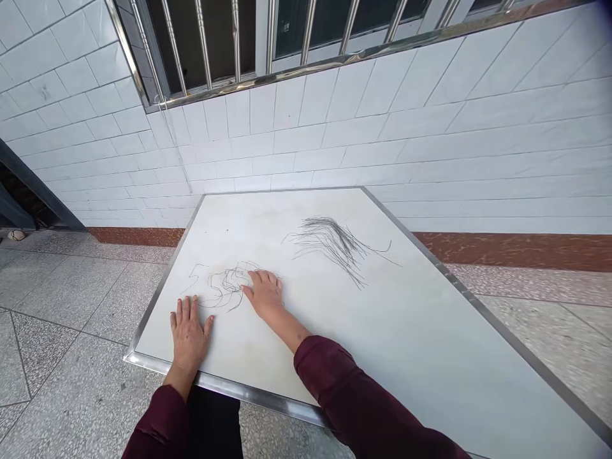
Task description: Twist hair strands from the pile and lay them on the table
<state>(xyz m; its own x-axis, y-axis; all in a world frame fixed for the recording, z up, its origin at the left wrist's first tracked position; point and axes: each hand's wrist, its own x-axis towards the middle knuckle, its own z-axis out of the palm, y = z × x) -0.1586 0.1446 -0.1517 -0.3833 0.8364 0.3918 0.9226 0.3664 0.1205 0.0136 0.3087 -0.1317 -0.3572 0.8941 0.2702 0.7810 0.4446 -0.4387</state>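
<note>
My left hand (189, 336) lies flat on the white tabletop (382, 344) near its front left edge, fingers stretched out and thumb apart. My right hand (264, 294) rests palm down further in, at the right side of a loose tangle of thin dark strands (222, 282). Its fingers reach over some of the strands, and nothing shows gripped in it; what lies beneath the palm is hidden. Behind and to the right, a denser bunch of thin dark strands (335, 239) fans out on the tabletop. Whether the strands are wire or hair I cannot tell.
A metal trim (268, 400) borders the table. Beyond its far edge stands a white tiled wall (296, 143) with a barred window (287, 38). A thin cord (176, 146) hangs from the window frame. Speckled stone floor (86, 376) surrounds the table.
</note>
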